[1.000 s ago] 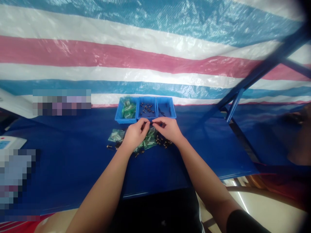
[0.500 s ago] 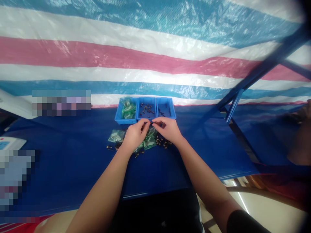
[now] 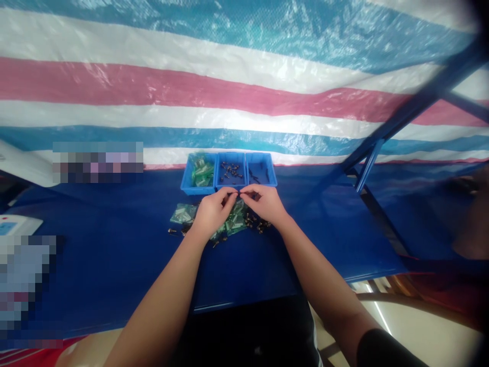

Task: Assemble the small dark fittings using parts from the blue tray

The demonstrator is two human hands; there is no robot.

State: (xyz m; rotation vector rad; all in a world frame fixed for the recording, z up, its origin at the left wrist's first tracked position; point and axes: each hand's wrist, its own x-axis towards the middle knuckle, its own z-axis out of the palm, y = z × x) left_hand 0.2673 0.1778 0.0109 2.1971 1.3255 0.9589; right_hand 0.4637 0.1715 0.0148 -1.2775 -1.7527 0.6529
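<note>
My left hand [image 3: 215, 211] and my right hand [image 3: 264, 204] meet fingertip to fingertip just in front of the blue bins. Both are closed in a pinch, and whatever lies between the fingers is too small to make out. Beneath them lie green-tinted plastic bags [image 3: 236, 218] of small metal parts. Loose dark and brassy screws [image 3: 263, 226] are scattered beside my right hand. To the left of my left hand is another small bag [image 3: 183, 213], with a single screw [image 3: 172, 231] near it.
Three joined blue bins stand behind my hands: the left bin [image 3: 186, 181] holds green bags, the middle bin [image 3: 230, 184] screws, the right bin [image 3: 272, 178] a few dark slender pieces. A blue metal frame [image 3: 397, 120] slants at right. Another person's arm [image 3: 473, 224] is blurred at far right.
Both hands stay almost in place, fingertips still together. The bins and bags look the same.
</note>
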